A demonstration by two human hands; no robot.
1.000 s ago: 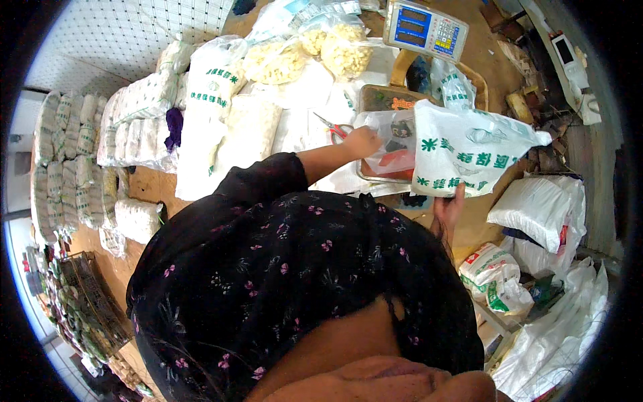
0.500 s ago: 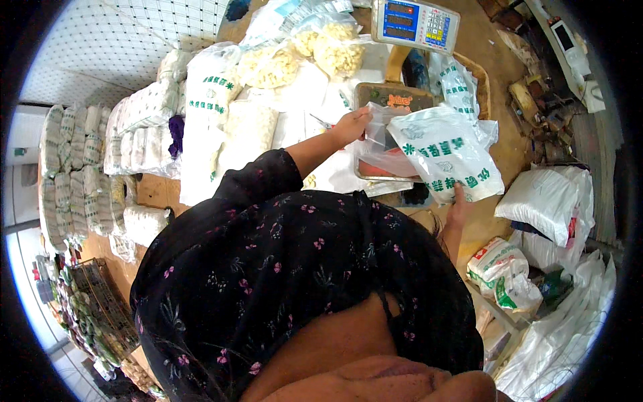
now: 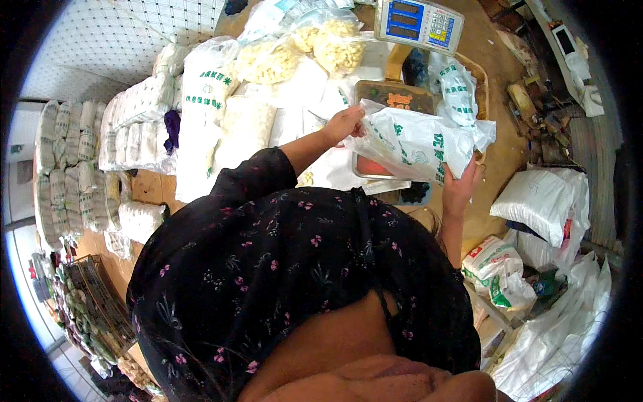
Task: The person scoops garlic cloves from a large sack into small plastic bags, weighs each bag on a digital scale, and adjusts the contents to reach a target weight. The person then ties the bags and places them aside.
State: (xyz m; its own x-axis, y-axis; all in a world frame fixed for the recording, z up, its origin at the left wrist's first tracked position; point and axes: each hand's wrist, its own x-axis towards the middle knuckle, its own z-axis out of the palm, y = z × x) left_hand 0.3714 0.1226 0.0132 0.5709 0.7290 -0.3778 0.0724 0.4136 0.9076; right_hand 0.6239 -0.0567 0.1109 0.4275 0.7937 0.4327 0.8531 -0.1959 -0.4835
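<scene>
Between my hands a white plastic bag (image 3: 416,142) with green print is stretched out, lying flat and slack. At its left end, my left hand (image 3: 347,125) pinches the edge. My right hand (image 3: 461,184) grips the lower right corner, the fingers partly behind the plastic. Under the bag is the scale's metal pan (image 3: 375,169), with a dark brown and red surface, mostly covered. The scale's display panel (image 3: 419,25) stands on a post behind it. Another printed bag (image 3: 457,87) lies beyond, just right of the pan.
Clear bags of pale yellow pieces like peeled garlic cloves (image 3: 268,61) lie at the back. Filled printed bags (image 3: 209,80) stand left, beside stacked white packs (image 3: 140,117) and a purple cloth (image 3: 172,130). White sacks (image 3: 532,201) sit at the right.
The bag has turned and spread out lengthwise between my hands. My right hand has moved up, now gripping the bag's right corner; my left hand has shifted slightly down and left.
</scene>
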